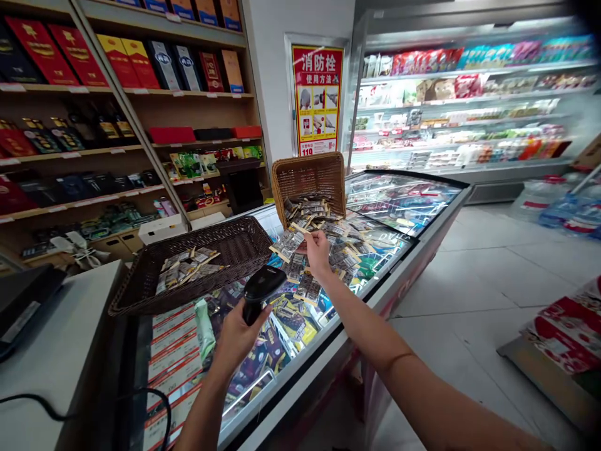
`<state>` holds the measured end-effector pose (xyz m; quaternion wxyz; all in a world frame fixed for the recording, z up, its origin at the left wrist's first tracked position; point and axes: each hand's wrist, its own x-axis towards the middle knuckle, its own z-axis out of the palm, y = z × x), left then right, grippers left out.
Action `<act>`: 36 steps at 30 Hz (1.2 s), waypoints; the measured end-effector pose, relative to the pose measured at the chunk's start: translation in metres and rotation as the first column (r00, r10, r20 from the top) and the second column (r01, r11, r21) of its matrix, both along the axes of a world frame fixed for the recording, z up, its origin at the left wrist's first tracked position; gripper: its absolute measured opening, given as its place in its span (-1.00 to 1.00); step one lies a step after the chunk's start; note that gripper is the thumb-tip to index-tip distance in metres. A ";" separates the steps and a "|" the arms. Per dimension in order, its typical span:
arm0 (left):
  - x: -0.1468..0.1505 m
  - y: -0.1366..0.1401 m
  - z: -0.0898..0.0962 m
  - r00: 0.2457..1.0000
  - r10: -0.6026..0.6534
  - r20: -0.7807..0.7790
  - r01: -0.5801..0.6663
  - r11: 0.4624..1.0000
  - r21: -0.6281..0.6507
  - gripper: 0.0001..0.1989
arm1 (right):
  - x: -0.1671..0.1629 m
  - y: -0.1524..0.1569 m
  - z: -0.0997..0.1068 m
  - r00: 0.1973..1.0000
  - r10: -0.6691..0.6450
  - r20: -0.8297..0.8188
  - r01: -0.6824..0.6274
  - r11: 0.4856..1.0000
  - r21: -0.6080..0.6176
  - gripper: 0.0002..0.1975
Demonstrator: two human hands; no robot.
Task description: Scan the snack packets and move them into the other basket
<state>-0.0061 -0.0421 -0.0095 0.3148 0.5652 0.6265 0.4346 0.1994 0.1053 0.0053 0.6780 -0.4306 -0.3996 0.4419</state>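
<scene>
My left hand [241, 335] is wrapped round the handle of a black barcode scanner [264, 283], its head pointing toward the packets. In my right hand [317, 254] is a small flat snack packet [287, 243], pinched near its edge. Behind that hand, a tan wicker basket [310, 164] lies tipped on its side. Many similar packets [307, 207] spill from it across the glass freezer lid. To the left, a dark brown wicker tray [235, 247] holds several more packets [188, 268]. The print on the packets is too small to read.
The chest freezer [399, 279] shows bagged goods under its glass. A green wrapper [204, 329] and price labels [171, 351] lie on the lid. A counter [70, 313] with a black cable [37, 398] is at left. Shelves [188, 94] and a refrigerated display [469, 106] stand behind.
</scene>
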 end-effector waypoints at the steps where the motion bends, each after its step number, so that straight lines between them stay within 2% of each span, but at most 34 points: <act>1: -0.001 0.001 -0.003 1.000 -0.013 -0.025 0.013 1.000 -0.006 -0.50 | 0.000 0.001 -0.001 1.000 -0.002 0.005 0.001 1.000 0.011 -0.84; 7: -0.004 0.005 -0.008 0.997 0.054 0.050 -0.051 0.998 -0.048 -0.45 | 0.004 0.001 0.000 1.000 0.008 0.009 -0.008 1.000 -0.018 -0.84; 15: 0.007 -0.003 0.011 0.992 0.065 0.110 -0.060 0.997 -0.047 -0.41 | 0.004 0.000 0.002 1.000 0.015 0.021 -0.014 0.999 -0.039 -0.85; 20: 0.005 -0.002 0.011 0.990 0.102 0.094 -0.100 0.995 -0.029 -0.39 | 0.004 0.000 0.005 0.997 0.046 0.069 -0.043 0.998 -0.046 -0.84; 22: 0.003 0.000 0.010 0.990 0.121 0.079 -0.119 0.993 -0.025 -0.39 | 0.011 0.005 0.006 0.996 0.005 0.091 -0.001 0.999 -0.038 -0.83; 25: 0.002 0.000 0.011 0.985 0.152 0.081 -0.153 0.988 0.000 -0.39 | 0.033 0.022 0.011 0.980 -0.159 0.122 0.165 0.985 -0.044 -0.85; 29: 0.005 -0.003 0.016 0.979 0.176 0.104 -0.178 0.984 0.009 -0.35 | 0.074 0.055 0.018 0.866 -0.395 0.307 0.418 0.908 -0.011 -0.87; 33: 0.006 -0.005 0.018 0.973 0.199 0.118 -0.200 0.980 0.000 -0.36 | 0.098 0.075 0.013 0.688 -0.394 0.609 0.467 0.883 0.043 -0.89; 36: 0.002 -0.001 0.014 0.970 0.206 0.132 -0.210 0.978 0.016 -0.37 | 0.096 0.071 0.004 0.546 -0.441 0.713 0.517 0.846 0.128 -0.86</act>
